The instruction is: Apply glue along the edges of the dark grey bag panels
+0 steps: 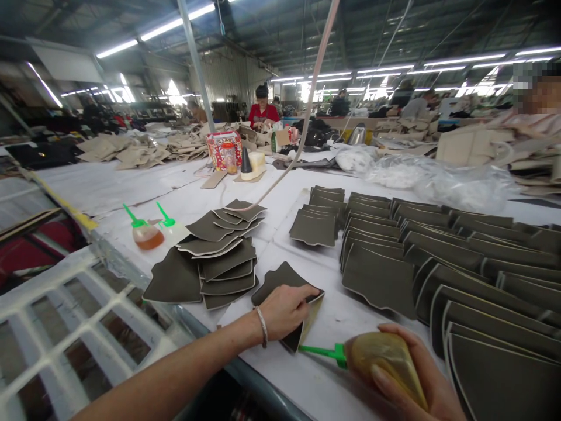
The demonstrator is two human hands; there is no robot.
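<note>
A dark grey leather-like panel (pixel 284 278) lies on the white tabletop in front of me. My left hand (pixel 284 310) bears down on it, its index finger stretched along the right corner and its other fingers curled at the edge; the thumb is hidden. Below those fingers shows a yellowish strip of the panel's edge. In my right hand (pixel 416 368) is a squeeze bottle (pixel 381 359) of amber liquid, tipped on its side. Its green nozzle (pixel 322 352) points left, with the tip at the panel's lower corner.
Left of the panel sits a loose pile of similar pieces (pixel 228 251). Overlapping rows of them (pixel 377 275) cover the right side. Two green-nozzled bottles, one amber (pixel 148 235), stand near the left edge. A hose (pixel 302 134) hangs over the table. Other people work farther back.
</note>
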